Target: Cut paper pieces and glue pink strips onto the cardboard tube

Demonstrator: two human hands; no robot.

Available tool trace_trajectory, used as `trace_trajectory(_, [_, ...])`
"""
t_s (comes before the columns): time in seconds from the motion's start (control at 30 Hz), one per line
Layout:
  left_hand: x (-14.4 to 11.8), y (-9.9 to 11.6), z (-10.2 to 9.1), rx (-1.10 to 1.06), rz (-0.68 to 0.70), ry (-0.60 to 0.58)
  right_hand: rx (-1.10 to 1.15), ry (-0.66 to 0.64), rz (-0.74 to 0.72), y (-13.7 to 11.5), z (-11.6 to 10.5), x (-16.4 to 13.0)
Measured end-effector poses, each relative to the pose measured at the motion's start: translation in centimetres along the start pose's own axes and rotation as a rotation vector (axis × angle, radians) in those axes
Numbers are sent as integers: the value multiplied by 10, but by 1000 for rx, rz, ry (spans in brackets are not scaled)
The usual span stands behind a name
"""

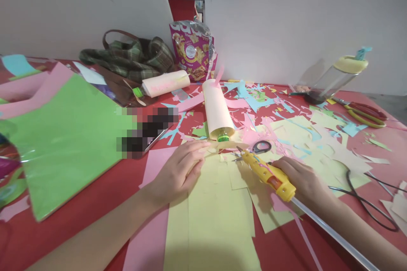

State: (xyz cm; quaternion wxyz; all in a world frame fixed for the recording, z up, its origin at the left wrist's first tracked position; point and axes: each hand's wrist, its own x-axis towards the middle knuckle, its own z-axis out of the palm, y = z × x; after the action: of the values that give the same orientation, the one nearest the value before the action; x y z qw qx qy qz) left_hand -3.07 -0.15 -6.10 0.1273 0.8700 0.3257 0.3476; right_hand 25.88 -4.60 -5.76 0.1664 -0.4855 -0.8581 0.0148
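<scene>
My right hand (302, 180) grips a yellow glue gun (267, 173) whose nozzle points left toward the edge of a pale yellow paper sheet (213, 216); a clear glue stick (333, 237) sticks out behind it. My left hand (178, 171) lies flat with fingers apart, pressing on the yellow paper near its top edge. Just beyond the fingers lies a bottle wrapped in cream paper (218, 110) with a green cap toward me. Black-handled scissors (259, 148) rest beside the nozzle.
A red table (95, 194) carries paper scraps, a green sheet (63, 135), pink paper (152, 237), a second wrapped bottle (163, 83), a plaid bag (133, 57), a snack packet (192, 51), a clear bottle (337, 76), red-yellow scissors (365, 114) and a black cord (365, 199).
</scene>
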Motion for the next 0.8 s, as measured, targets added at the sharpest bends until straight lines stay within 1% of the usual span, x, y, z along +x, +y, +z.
trace_trajectory(0.27, [-1, 1, 0, 9, -49, -29, -24, -19, -3, 0, 2, -1])
trace_trajectory(0.57, [-2, -1, 0, 6, -56, -35, -15, -21, 6, 0, 4, 0])
trace_trajectory(0.8, [-2, 1, 0, 31, -46, -17, -23, 13, 11, 0, 5, 0])
